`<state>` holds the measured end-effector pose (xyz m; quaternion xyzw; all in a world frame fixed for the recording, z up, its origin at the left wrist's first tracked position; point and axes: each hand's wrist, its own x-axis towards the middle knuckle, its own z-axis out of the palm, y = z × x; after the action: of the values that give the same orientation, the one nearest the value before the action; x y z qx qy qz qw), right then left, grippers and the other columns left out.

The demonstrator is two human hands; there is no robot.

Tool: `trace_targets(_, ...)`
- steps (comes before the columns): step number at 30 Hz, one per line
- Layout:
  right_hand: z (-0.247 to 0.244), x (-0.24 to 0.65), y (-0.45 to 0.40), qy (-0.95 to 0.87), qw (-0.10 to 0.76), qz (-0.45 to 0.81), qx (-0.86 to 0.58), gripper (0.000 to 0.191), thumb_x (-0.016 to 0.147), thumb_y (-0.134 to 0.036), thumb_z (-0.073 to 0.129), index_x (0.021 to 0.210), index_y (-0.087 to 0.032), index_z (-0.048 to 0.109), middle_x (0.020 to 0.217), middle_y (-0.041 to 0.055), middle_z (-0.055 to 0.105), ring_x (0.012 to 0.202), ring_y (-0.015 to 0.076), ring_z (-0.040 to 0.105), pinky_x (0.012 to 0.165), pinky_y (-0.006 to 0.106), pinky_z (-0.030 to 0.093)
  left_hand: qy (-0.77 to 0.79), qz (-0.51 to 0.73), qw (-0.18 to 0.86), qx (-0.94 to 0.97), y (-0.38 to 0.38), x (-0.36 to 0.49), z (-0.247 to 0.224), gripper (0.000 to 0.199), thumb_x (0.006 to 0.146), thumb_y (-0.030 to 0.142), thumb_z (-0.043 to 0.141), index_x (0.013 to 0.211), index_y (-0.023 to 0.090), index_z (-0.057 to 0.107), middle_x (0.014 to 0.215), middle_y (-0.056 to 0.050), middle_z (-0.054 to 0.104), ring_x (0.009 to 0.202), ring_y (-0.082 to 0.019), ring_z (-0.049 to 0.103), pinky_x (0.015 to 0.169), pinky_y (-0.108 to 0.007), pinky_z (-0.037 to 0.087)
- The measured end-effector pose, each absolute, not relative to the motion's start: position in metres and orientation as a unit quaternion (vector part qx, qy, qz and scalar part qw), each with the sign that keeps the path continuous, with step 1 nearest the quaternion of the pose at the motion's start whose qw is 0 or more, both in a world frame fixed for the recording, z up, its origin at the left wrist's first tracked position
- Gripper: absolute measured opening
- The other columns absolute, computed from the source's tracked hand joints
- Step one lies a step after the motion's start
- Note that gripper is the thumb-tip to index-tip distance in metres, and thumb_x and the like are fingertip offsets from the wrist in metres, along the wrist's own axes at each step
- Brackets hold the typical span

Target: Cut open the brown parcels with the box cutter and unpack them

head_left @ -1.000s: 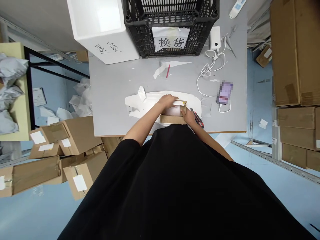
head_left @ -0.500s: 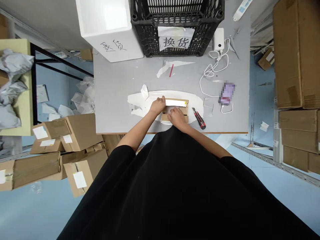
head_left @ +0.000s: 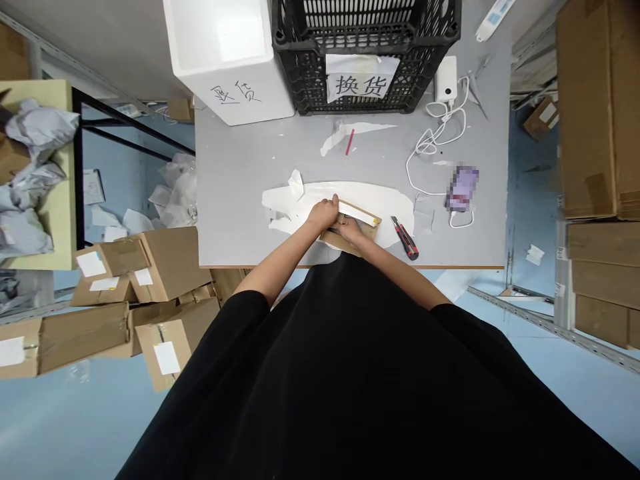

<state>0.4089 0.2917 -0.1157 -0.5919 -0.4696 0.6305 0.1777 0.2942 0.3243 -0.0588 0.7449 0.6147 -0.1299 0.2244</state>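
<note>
1. two bare hands meet at a small cardboard box (head_left: pixel 371 230), which sits at a slant on a white sheet (head_left: pixel 390 199) near the front edge of the table (head_left: pixel 240 160), probably there so that both arms can reach it without stretching.
2. the left hand (head_left: pixel 324 212) has its fingers closed on the box's left end, seemingly to keep it from sliding about.
3. the right hand (head_left: pixel 351 231) is curled, fingers bent together over the box's middle; whether they pinch anything i cannot tell, as the knuckles hide it. its place beside the left hand suggests close work, with one steadying the other.
4. a white strip (head_left: pixel 356 213) with a yellow mark runs along the box's far side, facing up and easy to see.
5. the knife (head_left: pixel 405 239) lies just beside the box on the right, its blade pointing away from the body, likely within easy reach yet out of the fingers' way.
6. the black crate (head_left: pixel 365 100) and white bin (head_left: pixel 235 93) stand at the back, which leaves working room in front.
</note>
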Motion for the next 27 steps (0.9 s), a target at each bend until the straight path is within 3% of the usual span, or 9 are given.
trace_targets(5, -0.117, 0.410, 0.291, -0.538, 0.080, 0.561, -0.624, 0.023, 0.086, -0.040, 0.060, 0.087, -0.019, 0.069, 0.087, 0.0062, 0.073, 0.087, 0.0235, 0.068, 0.077, 0.033, 0.052, 0.600, -0.112, 0.279, 0.741, 0.360, 0.272, -0.045, 0.022, 0.085, 0.025, 0.063, 0.099, 0.010, 0.071, 0.103, -0.021, 0.070, 0.110, -0.037, 0.063, 0.095, -0.043, 0.046)
trace_targets(8, -0.112, 0.413, 0.290, -0.582, 0.040, 0.533, -0.613, 0.026, 0.088, -0.041, 0.058, 0.086, -0.019, 0.070, 0.090, 0.0068, 0.074, 0.084, 0.0230, 0.068, 0.075, 0.030, 0.050, 0.625, -0.037, 0.337, 0.704, 0.379, 0.259, -0.055, 0.023, 0.083, 0.041, 0.067, 0.079, 0.017, 0.069, 0.091, -0.013, 0.070, 0.107, -0.033, 0.063, 0.094, -0.038, 0.045)
trace_targets(11, -0.101, 0.420, 0.289, -0.622, 0.026, 0.518, -0.587, 0.027, 0.091, -0.042, 0.056, 0.090, -0.019, 0.070, 0.093, 0.0063, 0.074, 0.082, 0.0211, 0.067, 0.073, 0.027, 0.047, 0.660, 0.026, 0.394, 0.639, 0.382, 0.255, -0.078, 0.029, 0.080, 0.046, 0.068, 0.071, 0.020, 0.060, 0.084, -0.009, 0.068, 0.097, -0.029, 0.063, 0.089, -0.035, 0.045)
trace_targets(14, -0.090, 0.434, 0.287, -0.686, 0.025, 0.468, -0.557, 0.030, 0.097, -0.041, 0.047, 0.092, -0.019, 0.068, 0.094, 0.0073, 0.072, 0.085, 0.0210, 0.064, 0.077, 0.028, 0.046, 0.717, 0.096, 0.472, 0.503, 0.370, 0.261, -0.103, 0.028, 0.078, 0.044, 0.069, 0.072, 0.020, 0.055, 0.085, -0.006, 0.067, 0.087, -0.023, 0.061, 0.081, -0.033, 0.046)
trace_targets(17, -0.081, 0.458, 0.284, -0.760, 0.057, 0.359, -0.539, 0.030, 0.099, -0.036, 0.042, 0.097, -0.019, 0.067, 0.103, 0.0110, 0.069, 0.102, 0.0250, 0.059, 0.093, 0.035, 0.043, 0.727, 0.171, 0.555, 0.366, 0.356, 0.272, -0.117, 0.023, 0.075, 0.037, 0.069, 0.083, 0.020, 0.057, 0.087, -0.004, 0.067, 0.080, -0.019, 0.061, 0.074, -0.032, 0.047)
trace_targets(20, -0.076, 0.483, 0.281, -0.761, 0.081, 0.255, -0.591, 0.032, 0.097, -0.040, 0.047, 0.110, -0.016, 0.063, 0.118, 0.0165, 0.061, 0.119, 0.0315, 0.050, 0.104, 0.045, 0.036, 0.732, 0.196, 0.574, 0.311, 0.347, 0.283, -0.122, 0.020, 0.077, 0.032, 0.064, 0.093, 0.020, 0.060, 0.091, -0.003, 0.069, 0.081, -0.019, 0.062, 0.072, -0.032, 0.049)
trace_targets(22, -0.079, 0.496, 0.280, -0.716, 0.093, 0.216, -0.657, 0.043, 0.092, -0.046, 0.054, 0.120, -0.014, 0.058, 0.129, 0.0202, 0.054, 0.125, 0.0353, 0.045, 0.106, 0.050, 0.034, 0.739, 0.202, 0.564, 0.307, 0.343, 0.289, -0.122, 0.020, 0.078, 0.028, 0.062, 0.096, 0.020, 0.061, 0.097, -0.004, 0.070, 0.084, -0.018, 0.063, 0.075, -0.031, 0.050)
trace_targets(25, -0.090, 0.506, 0.282, -0.638, 0.121, 0.245, -0.720, 0.067, 0.085, -0.050, 0.063, 0.135, -0.010, 0.047, 0.141, 0.0241, 0.045, 0.130, 0.0357, 0.043, 0.106, 0.049, 0.037, 0.751, 0.213, 0.542, 0.312, 0.340, 0.293, -0.120, 0.020, 0.081, 0.030, 0.061, 0.098, 0.019, 0.061, 0.107, -0.005, 0.070, 0.092, -0.017, 0.064, 0.081, -0.028, 0.050)
trace_targets(27, -0.098, 0.510, 0.285, -0.583, 0.118, 0.328, -0.734, 0.079, 0.083, -0.053, 0.063, 0.143, -0.009, 0.038, 0.139, 0.0248, 0.049, 0.125, 0.0333, 0.050, 0.102, 0.045, 0.043, 0.762, 0.225, 0.521, 0.312, 0.337, 0.294, -0.117, 0.029, 0.085, 0.042, 0.062, 0.103, 0.020, 0.060, 0.115, -0.007, 0.069, 0.099, -0.018, 0.064, 0.085, -0.028, 0.049)
